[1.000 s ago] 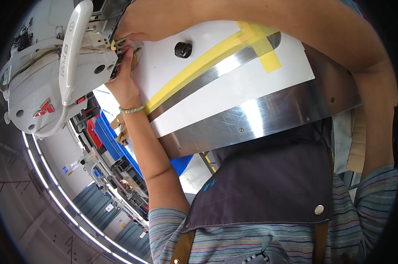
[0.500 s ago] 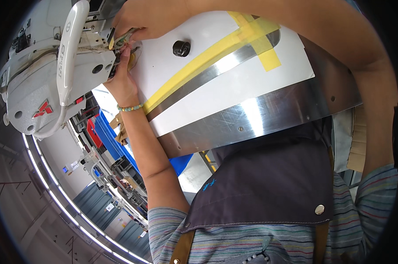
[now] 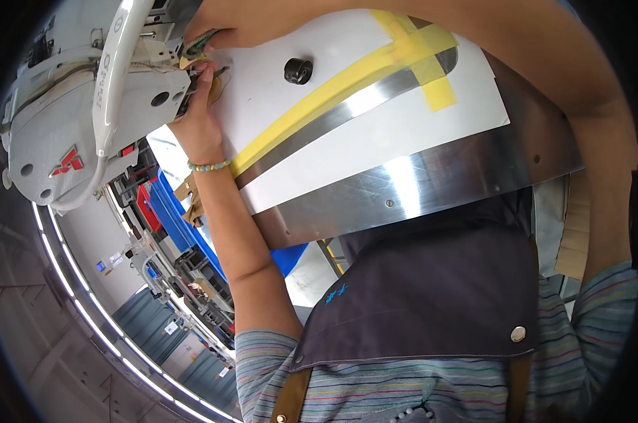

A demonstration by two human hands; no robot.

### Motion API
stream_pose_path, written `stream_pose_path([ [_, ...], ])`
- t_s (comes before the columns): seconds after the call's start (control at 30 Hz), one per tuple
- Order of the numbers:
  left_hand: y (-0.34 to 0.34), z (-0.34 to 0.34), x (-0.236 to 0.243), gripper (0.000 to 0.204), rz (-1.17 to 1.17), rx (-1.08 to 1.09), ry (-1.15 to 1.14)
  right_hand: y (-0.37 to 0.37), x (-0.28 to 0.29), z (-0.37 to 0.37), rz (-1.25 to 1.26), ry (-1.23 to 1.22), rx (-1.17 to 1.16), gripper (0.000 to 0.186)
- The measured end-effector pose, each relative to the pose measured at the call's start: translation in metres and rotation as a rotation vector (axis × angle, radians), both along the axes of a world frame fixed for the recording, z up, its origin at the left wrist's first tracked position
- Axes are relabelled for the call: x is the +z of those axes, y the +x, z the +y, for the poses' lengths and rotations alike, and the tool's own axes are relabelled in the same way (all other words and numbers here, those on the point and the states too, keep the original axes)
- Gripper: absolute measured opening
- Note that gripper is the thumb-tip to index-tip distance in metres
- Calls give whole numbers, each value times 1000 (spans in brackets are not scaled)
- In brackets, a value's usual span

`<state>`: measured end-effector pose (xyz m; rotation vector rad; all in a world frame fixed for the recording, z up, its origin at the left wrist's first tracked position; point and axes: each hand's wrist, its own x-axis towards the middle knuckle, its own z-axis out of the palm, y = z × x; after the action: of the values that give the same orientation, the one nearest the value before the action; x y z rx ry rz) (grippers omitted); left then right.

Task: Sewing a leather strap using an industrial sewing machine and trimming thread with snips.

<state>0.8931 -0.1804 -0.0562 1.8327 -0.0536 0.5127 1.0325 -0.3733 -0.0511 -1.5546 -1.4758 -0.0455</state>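
My left hand (image 3: 200, 120), with a beaded bracelet at the wrist, reaches into the needle area of a pale grey sewing machine (image 3: 125, 134), thumb raised, fingers largely hidden by the machine. Just above it my right hand (image 3: 224, 28) is closed around a small greenish object (image 3: 197, 46), too small and covered to name, at the machine's end. Loose thread hangs beside my left thumb. A black cylindrical part (image 3: 298, 70) lies to the right on a white board (image 3: 375, 148). Yellow tape (image 3: 291, 127) runs across this board along a curved metal strip (image 3: 382, 90).
A steel plate (image 3: 425, 176) forms the front edge of the work surface, against my dark apron (image 3: 425, 296). Blue (image 3: 174, 211) and red (image 3: 146, 208) items stand beyond on the left, among other machinery. A cardboard piece (image 3: 573, 233) is at the right.
My right hand has risen slightly, with the greenish object in it. My left hand stays at the needle area. The view has shifted a little.
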Motion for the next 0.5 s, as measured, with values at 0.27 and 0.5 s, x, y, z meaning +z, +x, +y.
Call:
stream_pose_path([
  [0.27, -2, 5, 1, 37, 33, -20, -84, -5, 31, -24, 274, -252, -169, 28],
  [0.5, 3, 9, 2, 26, 113, 72, 118, -20, 21, -2, 342, -204, -134, 32],
])
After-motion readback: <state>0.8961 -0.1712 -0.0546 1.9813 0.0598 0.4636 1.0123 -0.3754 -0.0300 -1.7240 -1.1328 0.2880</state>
